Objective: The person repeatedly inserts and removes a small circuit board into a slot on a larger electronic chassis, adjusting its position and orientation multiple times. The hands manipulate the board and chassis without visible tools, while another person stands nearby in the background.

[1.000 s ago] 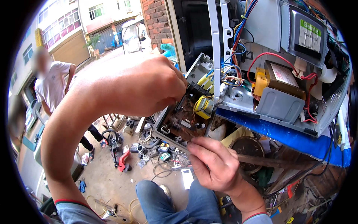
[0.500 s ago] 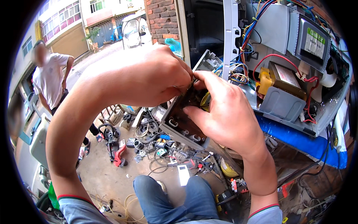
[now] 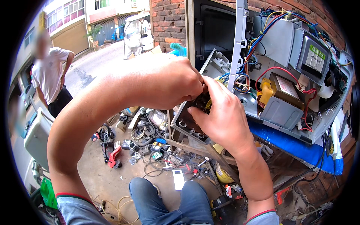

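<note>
My left hand [image 3: 183, 84] is curled closed over the circuit board [image 3: 201, 101], which sits in a grey plastic housing [image 3: 185, 125]; what its fingertips hold is hidden. My right hand [image 3: 223, 116] grips around that board, thumb at its lower left, index finger beside my left fingers. Directly to the right stands an opened microwave chassis [image 3: 270, 120] with coloured wires [image 3: 262, 26], a yellow-coiled transformer [image 3: 287, 92] and a silver magnetron housing [image 3: 311, 56]. A white metal upright [image 3: 238, 41] rises behind my hands.
A person [image 3: 50, 78] stands at the left. Tools, cables and parts [image 3: 148, 144] litter the ground around my knees. A blue board [image 3: 285, 146] lies under the chassis. A brick wall [image 3: 168, 26] rises behind, and a street with a covered scooter [image 3: 133, 33] lies beyond.
My right hand has risen from the housing's lower edge to beside my left fingers. Both hands and the housing now appear farther right in view; the left hand stays closed.
</note>
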`<state>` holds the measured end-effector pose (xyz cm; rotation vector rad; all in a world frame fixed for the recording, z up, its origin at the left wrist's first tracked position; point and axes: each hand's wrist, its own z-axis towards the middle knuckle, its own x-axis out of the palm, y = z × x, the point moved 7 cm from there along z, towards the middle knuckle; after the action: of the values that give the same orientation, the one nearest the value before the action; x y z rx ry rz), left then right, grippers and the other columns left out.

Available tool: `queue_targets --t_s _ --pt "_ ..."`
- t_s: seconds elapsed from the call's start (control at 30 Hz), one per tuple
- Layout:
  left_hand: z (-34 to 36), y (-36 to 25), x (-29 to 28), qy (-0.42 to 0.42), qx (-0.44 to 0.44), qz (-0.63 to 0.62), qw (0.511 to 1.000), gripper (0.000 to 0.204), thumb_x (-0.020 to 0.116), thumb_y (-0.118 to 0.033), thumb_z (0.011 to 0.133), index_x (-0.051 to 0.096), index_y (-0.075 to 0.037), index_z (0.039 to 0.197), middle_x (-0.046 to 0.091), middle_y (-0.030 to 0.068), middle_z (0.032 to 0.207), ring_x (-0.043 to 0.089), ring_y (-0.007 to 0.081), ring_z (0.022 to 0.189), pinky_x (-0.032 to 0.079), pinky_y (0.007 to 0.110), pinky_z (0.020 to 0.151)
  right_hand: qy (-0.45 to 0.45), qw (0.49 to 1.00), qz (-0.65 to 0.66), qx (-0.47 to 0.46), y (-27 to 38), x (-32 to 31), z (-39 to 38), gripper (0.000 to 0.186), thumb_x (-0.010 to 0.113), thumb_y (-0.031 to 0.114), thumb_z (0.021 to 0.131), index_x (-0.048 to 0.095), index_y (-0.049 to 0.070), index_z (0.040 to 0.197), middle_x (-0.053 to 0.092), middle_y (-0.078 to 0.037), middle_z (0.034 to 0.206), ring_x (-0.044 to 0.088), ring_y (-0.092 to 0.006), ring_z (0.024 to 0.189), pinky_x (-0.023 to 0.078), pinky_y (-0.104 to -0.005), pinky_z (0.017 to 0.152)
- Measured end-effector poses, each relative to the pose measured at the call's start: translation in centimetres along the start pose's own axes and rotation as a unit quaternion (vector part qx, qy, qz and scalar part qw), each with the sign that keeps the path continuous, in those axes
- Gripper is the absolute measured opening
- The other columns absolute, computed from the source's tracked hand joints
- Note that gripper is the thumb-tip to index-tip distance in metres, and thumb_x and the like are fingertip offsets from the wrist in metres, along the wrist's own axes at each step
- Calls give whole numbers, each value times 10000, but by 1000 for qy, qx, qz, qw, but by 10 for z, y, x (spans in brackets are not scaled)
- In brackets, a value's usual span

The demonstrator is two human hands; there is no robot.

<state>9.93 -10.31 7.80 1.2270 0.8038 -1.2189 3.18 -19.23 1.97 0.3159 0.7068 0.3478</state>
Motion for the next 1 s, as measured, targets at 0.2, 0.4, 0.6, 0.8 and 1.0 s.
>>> queue_targets --t_s 0.2,0.4,0.6,0.8,1.0 --pt "-1 -2 1 -1 4 36 999 89 756 -55 813 690 1 837 736 124 1026 710 347 940 582 432 772 -12 999 -35 -27 1 4 -1 676 768 97 808 491 -54 1405 665 -249 1140 695 -448 993 565 -514 853" --pt "-1 1 6 -24 -1 32 999 75 743 -41 803 687 0 830 725 120 1019 701 347 976 579 434 798 -31 999 -1 -23 -5 5 -2 682 763 85 797 492 -62 1406 667 -253 1165 689 -438 1023 559 -497 883" --pt "0 3 9 -28 -13 7 1000 77 734 -30 785 683 -1 834 711 116 1022 689 341 1002 572 435 827 -39 999 10 -25 -8 4 -3 678 765 86 797 498 -60 1403 676 -248 1160 687 -433 1037 558 -490 889" --pt "0 -1 8 -16 -19 25 999 80 727 -27 777 677 -6 835 707 116 1033 677 336 1006 569 426 843 -53 998 32 -19 -7 5 -5 665 762 71 796 506 -61 1395 681 -247 1168 688 -436 1043 556 -495 889" --pt "2 -7 10 5 30 59 998 104 733 1 742 661 0 818 707 120 1048 662 340 975 566 413 852 -84 996 36 -20 -8 3 -8 676 808 3 732 554 -67 1355 708 -220 1092 720 -382 993 563 -421 886"
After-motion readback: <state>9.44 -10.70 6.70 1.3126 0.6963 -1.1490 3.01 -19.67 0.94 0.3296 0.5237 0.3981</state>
